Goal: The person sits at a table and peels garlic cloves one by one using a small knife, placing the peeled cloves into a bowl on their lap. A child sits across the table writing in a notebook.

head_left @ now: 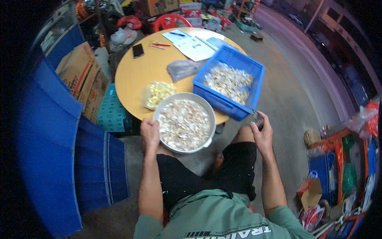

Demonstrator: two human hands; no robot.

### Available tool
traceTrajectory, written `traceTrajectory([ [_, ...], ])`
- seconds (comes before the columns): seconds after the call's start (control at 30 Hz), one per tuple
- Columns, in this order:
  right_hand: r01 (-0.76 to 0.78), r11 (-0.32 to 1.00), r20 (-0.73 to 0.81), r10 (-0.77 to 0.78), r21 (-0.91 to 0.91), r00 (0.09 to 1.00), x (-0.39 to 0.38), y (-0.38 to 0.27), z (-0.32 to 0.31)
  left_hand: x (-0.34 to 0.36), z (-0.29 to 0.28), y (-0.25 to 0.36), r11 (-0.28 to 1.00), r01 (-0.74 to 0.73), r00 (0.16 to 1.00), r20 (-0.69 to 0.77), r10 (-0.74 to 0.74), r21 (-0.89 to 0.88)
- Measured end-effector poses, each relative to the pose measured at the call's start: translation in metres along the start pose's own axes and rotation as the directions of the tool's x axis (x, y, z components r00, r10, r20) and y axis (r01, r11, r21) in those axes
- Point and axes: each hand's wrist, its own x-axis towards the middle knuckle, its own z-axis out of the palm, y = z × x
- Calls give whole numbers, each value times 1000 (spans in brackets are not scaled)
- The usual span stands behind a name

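My left hand (150,133) is closed on the left rim of a round whitish basin (211,119), which overhangs the table's near edge above my lap. Many small white and brown pieces (184,124), seemingly in shiny wrapping, fill it. Out to the right, my right hand (262,133) pinches a small, dark, shiny piece (256,117) whose kind I cannot make out. That hand is beside the near right corner of a blue plastic crate (223,104). Similar small pieces (229,83) lie in the crate.
A bag of pale yellow pieces (159,93) lies behind the basin on the round wooden table (131,75). Farther back are a grey plastic bag (183,69), a phone (138,50), pens (160,45) and papers (195,47). Cardboard boxes (81,73) stand left, a cluttered shelf (338,159) right.
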Motion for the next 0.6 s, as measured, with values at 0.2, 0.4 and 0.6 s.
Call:
traceTrajectory([
  [0.2, -46, 987, 98, 31, 155, 995, -40, -1, -10, 6, 11, -27, 990, -93, 990, -115, 81, -106],
  [0.4, -140, 924, 265, 45, 355, 963, -89, 15, 31, -2, 10, -11, 981, -84, 992, -104, 67, -175],
  [0.6, -189, 938, 343, 82, 292, 936, -107, 6, 74, 4, 8, -26, 971, -44, 999, -38, 36, -235],
])
